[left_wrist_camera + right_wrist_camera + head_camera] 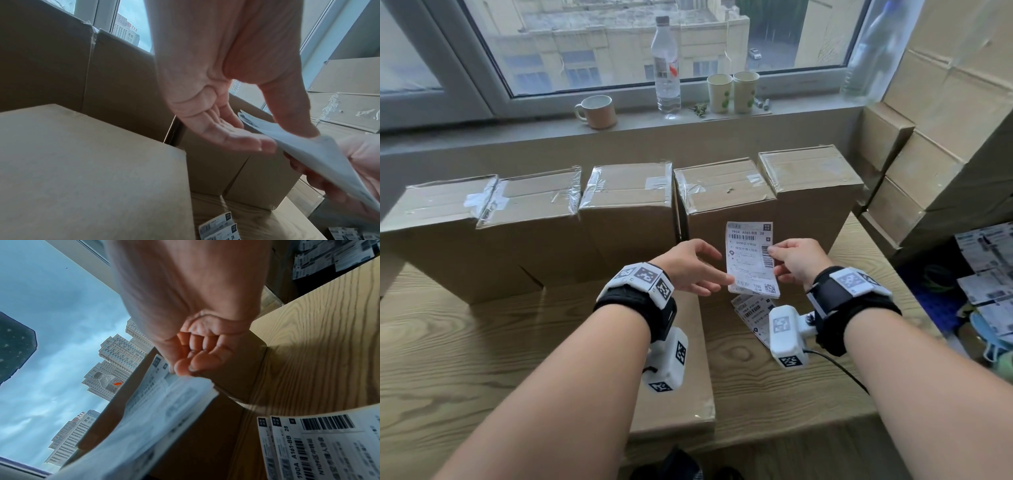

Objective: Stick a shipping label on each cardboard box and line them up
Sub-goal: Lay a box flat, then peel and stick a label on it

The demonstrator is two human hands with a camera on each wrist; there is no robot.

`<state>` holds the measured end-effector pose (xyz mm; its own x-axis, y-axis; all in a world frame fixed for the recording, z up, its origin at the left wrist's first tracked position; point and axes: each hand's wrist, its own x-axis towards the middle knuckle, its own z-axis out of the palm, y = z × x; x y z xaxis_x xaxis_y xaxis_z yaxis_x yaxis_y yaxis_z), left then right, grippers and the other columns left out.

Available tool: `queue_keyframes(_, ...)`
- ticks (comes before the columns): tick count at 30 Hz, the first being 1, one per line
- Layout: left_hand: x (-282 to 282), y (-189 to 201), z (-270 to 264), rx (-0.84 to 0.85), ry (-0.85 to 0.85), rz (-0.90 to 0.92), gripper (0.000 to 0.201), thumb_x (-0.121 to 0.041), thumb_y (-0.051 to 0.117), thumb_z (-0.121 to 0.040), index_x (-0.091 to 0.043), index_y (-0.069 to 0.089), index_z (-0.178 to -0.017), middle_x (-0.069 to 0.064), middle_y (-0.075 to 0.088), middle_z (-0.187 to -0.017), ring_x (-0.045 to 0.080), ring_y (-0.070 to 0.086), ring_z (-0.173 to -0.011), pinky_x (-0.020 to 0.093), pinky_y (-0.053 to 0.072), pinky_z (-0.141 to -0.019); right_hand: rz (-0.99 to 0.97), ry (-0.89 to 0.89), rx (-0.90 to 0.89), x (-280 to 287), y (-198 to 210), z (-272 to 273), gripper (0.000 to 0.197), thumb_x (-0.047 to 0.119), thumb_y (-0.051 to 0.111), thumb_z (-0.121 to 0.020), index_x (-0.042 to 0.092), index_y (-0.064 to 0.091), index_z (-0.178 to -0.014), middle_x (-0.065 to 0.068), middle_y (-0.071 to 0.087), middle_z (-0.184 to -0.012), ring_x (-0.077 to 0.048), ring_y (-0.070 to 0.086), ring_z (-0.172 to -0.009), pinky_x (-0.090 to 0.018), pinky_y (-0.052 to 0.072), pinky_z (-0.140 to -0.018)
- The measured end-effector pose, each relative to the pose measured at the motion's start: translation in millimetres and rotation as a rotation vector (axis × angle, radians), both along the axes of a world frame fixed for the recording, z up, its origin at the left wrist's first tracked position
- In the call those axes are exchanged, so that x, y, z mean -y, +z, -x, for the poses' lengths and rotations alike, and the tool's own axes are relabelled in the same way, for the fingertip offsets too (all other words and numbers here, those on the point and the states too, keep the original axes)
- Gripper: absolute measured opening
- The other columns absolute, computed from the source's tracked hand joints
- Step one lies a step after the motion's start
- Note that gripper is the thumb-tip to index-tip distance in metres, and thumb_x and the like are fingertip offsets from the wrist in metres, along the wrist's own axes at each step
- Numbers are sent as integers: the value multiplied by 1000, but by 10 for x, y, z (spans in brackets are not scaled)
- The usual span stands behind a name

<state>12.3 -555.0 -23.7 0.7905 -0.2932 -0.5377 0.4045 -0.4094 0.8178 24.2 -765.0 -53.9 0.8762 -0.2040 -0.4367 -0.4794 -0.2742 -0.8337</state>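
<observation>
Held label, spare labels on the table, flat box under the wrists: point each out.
held label (748, 260), head view, printed middle of the sheet.
spare labels (320, 446), right wrist view, printed face of the top one.
flat box (88, 170), left wrist view, bare top face.

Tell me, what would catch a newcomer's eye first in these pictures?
Most striking is the white shipping label held up in mid-picture, pinched at its edge by the right hand while the left hand touches its lower corner. Behind it, five taped cardboard boxes stand in a row under the window, where a water bottle stands on the sill.
</observation>
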Motion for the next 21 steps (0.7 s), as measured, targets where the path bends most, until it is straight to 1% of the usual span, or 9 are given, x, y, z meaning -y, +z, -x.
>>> queue_keyframes(3, 16, -21, -49, 110, -14, -55, 61, -15, 85, -71, -25, 54, -123, 0, 60, -78, 11, 59, -70, 23, 49, -59, 8, -9, -12, 13, -12, -8, 13, 13, 58, -96, 10, 61, -83, -10, 65, -75, -11, 57, -52, -20, 46, -43)
queue_keyframes(5, 36, -24, -72, 158, -25, -71, 53, -19, 84, -72, -28, 60, -119, -4, 52, -66, 9, 51, -62, 23, 45, -57, 20, -10, -22, 17, -29, -18, 13, 14, 58, -95, 10, 61, -83, -10, 65, -75, -12, 57, -52, -21, 46, -44)
queue_keyframes(7, 66, -20, -90, 180, -50, -69, 40, -22, 83, -75, -26, 68, -112, -6, 47, -58, 8, 44, -56, 22, 40, -54, 19, -7, -27, 12, -39, -28, 13, 14, 58, -95, 10, 61, -83, -9, 65, -75, -12, 56, -51, -20, 45, -43)
queue_keyframes(9, 109, -7, -106, 209, -77, -85, 31, -28, 80, -77, -22, 73, -107, -6, 52, -59, 4, 45, -49, 18, 37, -50, 13, -2, -34, 10, -47, -38, 14, 14, 58, -96, 10, 60, -83, -9, 64, -76, -12, 55, -51, -21, 44, -42)
queue_keyframes(11, 155, 7, -117, 233, -80, -90, 28, -30, 78, -80, -18, 75, -105, -2, 65, -69, -3, 47, -41, 13, 36, -44, 22, 5, -43, 15, -55, -42, 13, 15, 58, -96, 10, 61, -85, -10, 65, -77, -13, 55, -52, -22, 44, -45)
queue_keyframes(12, 174, 8, -128, 230, -73, -84, 26, -30, 77, -81, -17, 75, -104, 1, 71, -76, -3, 47, -40, 12, 36, -44, 28, 9, -46, 19, -57, -44, 11, 15, 57, -96, 10, 61, -87, -10, 65, -78, -13, 56, -52, -23, 44, -46)
queue_keyframes(14, 197, 0, -145, 203, -57, -69, 23, -29, 76, -82, -14, 75, -100, 2, 76, -85, 0, 48, -45, 15, 39, -47, 39, 19, -52, 27, -64, -49, 11, 16, 57, -96, 10, 62, -88, -11, 66, -80, -13, 56, -52, -24, 44, -47)
queue_keyframes(17, 223, -40, -180, 182, -59, -59, 19, -28, 75, -83, -13, 74, -95, 1, 77, -84, 5, 51, -51, 18, 41, -48, 41, 35, -62, 36, -78, -56, 11, 16, 57, -96, 8, 63, -92, -9, 65, -79, -12, 54, -50, -22, 42, -44)
queue_keyframes(21, 289, -110, -211, 207, -85, -102, 19, -26, 74, -85, -9, 76, -94, 1, 68, -70, 2, 49, -44, 15, 42, -44, 46, 33, -78, 76, -105, -55, 15, 15, 56, -96, 5, 64, -102, -14, 67, -88, -12, 51, -49, -23, 40, -44)
